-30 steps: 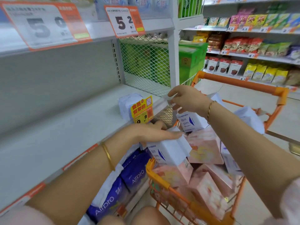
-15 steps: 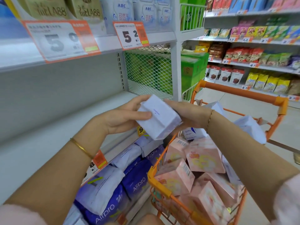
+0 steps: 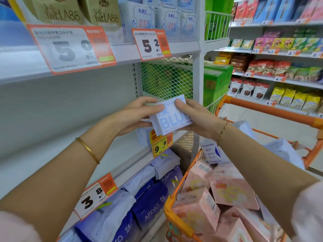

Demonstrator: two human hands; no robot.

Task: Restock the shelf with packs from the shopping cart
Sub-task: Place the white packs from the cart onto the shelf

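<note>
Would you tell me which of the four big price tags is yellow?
The 9 9 tag below the held pack; the 5 0, 5 2 and 3 8 tags are white and orange.

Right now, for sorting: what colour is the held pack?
White pack with pale blue lettering; head view.

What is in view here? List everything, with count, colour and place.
white-and-blue pack: one, held over the shelf's right end
shelf: one, grey-white, left
shopping cart: one, orange, right
pink packs: several, in the cart
Airpro packs: several, blue and white, on the level below
price tags: four on the near rack, three orange-white, one yellow
green boxes: count unclear, beyond the rack's mesh end
left hand: grips the pack's left side
right hand: grips its right side
</note>
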